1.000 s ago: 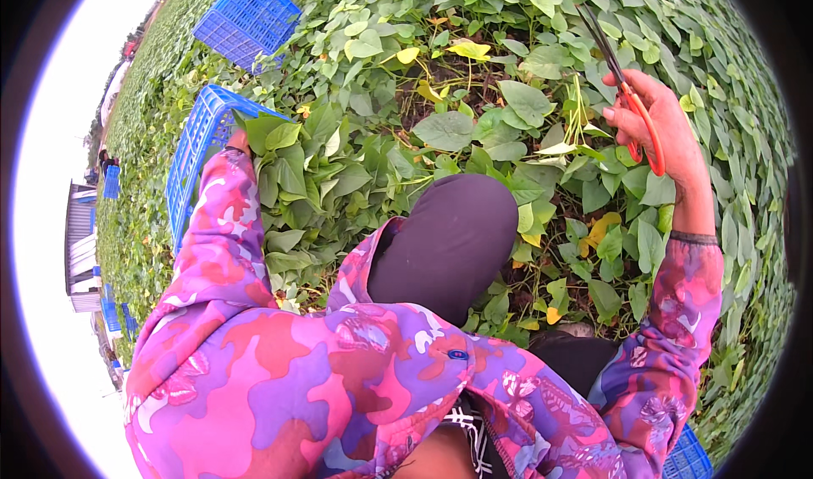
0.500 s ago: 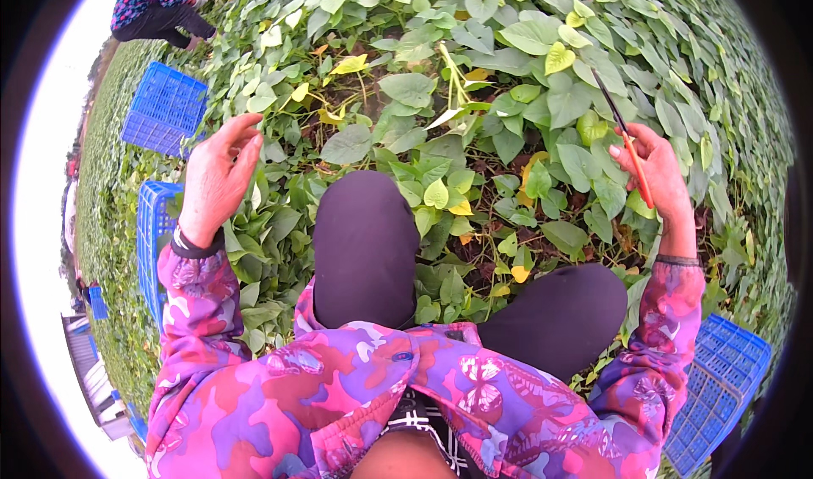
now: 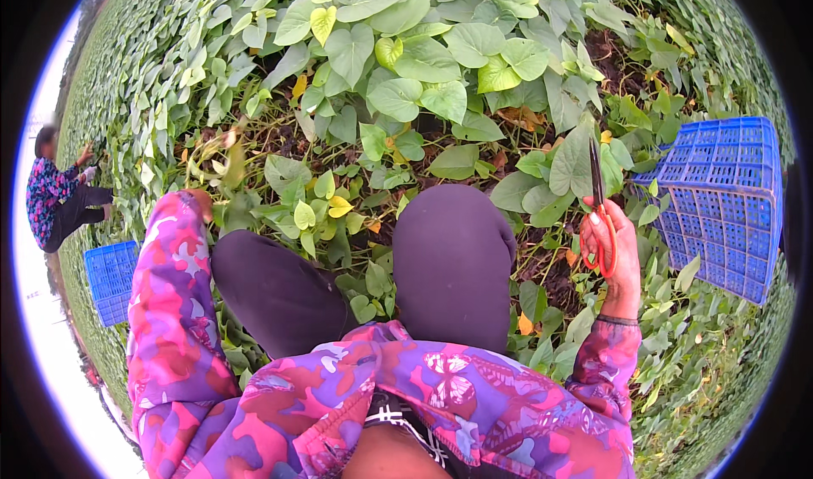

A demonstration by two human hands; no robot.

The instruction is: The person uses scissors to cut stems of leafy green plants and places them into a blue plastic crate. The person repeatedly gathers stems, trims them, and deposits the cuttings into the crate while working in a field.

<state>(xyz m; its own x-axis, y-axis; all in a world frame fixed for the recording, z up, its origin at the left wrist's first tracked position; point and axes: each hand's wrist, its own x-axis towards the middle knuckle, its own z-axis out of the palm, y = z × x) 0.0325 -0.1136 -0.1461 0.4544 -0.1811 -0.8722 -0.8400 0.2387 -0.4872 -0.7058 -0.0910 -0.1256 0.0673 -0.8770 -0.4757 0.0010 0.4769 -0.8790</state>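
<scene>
On the right, my right hand (image 3: 611, 240) is closed around a pair of scissors (image 3: 603, 199) with orange-red handles. Their dark blades point away from me, next to a broad green leaf (image 3: 572, 167). My left hand (image 3: 203, 203) is low over the foliage at the left, mostly hidden behind its camouflage-patterned sleeve, so its fingers do not show. Just beyond it is a blurred pale-green leafy stem (image 3: 222, 159); whether the hand touches it I cannot tell. Heart-shaped green leaves (image 3: 396, 98) and thin vines spread in front of my knees.
A blue plastic crate (image 3: 720, 204) stands tilted among the leaves at right. Another blue crate (image 3: 110, 280) is at left. Beyond it, a person (image 3: 63, 193) in a patterned jacket crouches at the field's edge. Brown soil and yellow leaves (image 3: 339, 206) show between the vines.
My view has swung left to right, bringing the right crate up and sending the other person lower left. My left hand has dropped from a raised pose toward the leaves. The scissors stay in my right hand.
</scene>
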